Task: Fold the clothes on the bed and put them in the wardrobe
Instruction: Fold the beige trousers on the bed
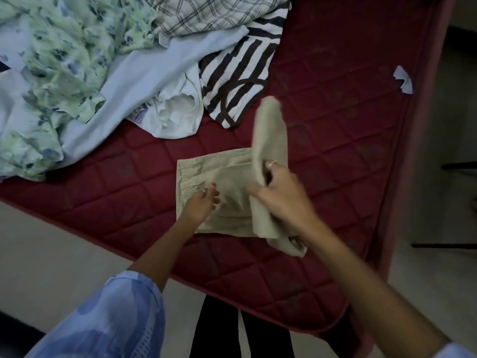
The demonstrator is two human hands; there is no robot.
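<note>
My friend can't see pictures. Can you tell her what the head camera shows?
A person folds beige trousers on a red mattress: the left hand presses them flat while the right hand lifts one end up. More unfolded clothes lie piled behind.

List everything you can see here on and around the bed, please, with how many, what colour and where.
beige trousers: one, beige, near edge of the mattress, part folded, one end lifted
mattress: one, dark red, quilted, fills the middle
striped garment: one, brown and white, behind the trousers
white garment: one, white, left of the striped one
pale blue cloth: one, light blue, spread at left
floral cloth: one, green and blue print, far left
checked cloth: one, grey and white, top
paper scrap: one, pale, mattress's right edge
left hand: rests on the trousers
right hand: grips the lifted end
</note>
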